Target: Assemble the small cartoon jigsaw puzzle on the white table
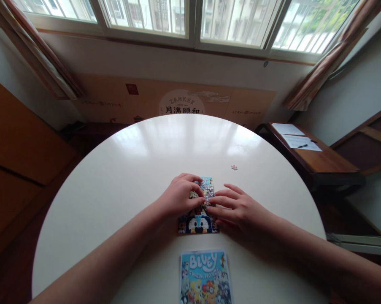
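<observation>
A small colourful jigsaw puzzle (198,222) lies flat near the middle of the round white table (120,177). My left hand (179,196) rests on its upper left part with fingers curled, pinching at a spot on the picture. My right hand (237,207) lies on the puzzle's right edge, fingers stretched out flat and pressing down, its fingertips meeting those of the left. What the left fingertips pinch is too small to make out. A printed card reading "BLUEY" (205,276) lies just in front of me, below the puzzle.
One loose puzzle piece (234,167) sits on the table to the upper right of my hands. A wooden side table (323,162) with papers and a pen stands to the right. Windows and curtains run along the far wall; wooden furniture stands at the left.
</observation>
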### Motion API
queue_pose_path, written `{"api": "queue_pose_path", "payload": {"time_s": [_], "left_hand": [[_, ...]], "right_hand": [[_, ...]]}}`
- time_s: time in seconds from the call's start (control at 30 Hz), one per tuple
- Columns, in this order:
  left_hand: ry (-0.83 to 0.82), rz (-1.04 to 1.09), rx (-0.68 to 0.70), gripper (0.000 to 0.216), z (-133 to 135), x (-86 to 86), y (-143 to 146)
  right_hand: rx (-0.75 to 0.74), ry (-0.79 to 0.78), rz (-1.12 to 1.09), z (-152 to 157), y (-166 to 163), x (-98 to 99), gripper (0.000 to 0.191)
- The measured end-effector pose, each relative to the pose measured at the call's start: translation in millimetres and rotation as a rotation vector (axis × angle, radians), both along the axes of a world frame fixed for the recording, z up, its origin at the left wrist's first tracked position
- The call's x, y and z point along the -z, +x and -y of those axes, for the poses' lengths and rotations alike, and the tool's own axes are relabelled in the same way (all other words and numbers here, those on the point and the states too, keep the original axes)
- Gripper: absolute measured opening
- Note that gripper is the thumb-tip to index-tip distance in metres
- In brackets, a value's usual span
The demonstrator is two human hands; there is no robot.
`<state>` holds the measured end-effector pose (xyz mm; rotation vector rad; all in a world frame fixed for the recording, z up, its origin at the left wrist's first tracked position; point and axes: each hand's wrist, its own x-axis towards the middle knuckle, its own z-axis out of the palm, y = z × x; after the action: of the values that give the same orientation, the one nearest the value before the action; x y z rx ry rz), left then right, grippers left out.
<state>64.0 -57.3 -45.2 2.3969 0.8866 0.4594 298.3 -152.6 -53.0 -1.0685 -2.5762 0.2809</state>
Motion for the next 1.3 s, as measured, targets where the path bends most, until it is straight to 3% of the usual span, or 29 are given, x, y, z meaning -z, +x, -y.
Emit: {"api": "queue_pose_path", "payload": {"time_s": [0.37,0.67,0.97,1.3], "left_hand": [[0.029,0.021,0.023,0.004,0.0,-4.9,-2.8],[0.151,-0.037,0.114,0.009,1.0,-6.9,-6.8],[0.270,0.020,0.162,0.002,0.3,-2.2,-3.9],[0.260,0.123,0.143,0.007,-2.6,-1.8,-4.7]], "right_hand": [[-0.024,-0.054,-0.072,0.5,1.7,-0.2,0.043],[-0.030,-0.021,-0.056,1.2,1.2,-4.6,0.040],[-0.074,0.187,-0.046,0.6,1.0,-2.5,0.032],[-0.066,0.213,-0.030,1.3,-0.5,-3.8,0.032]]}}
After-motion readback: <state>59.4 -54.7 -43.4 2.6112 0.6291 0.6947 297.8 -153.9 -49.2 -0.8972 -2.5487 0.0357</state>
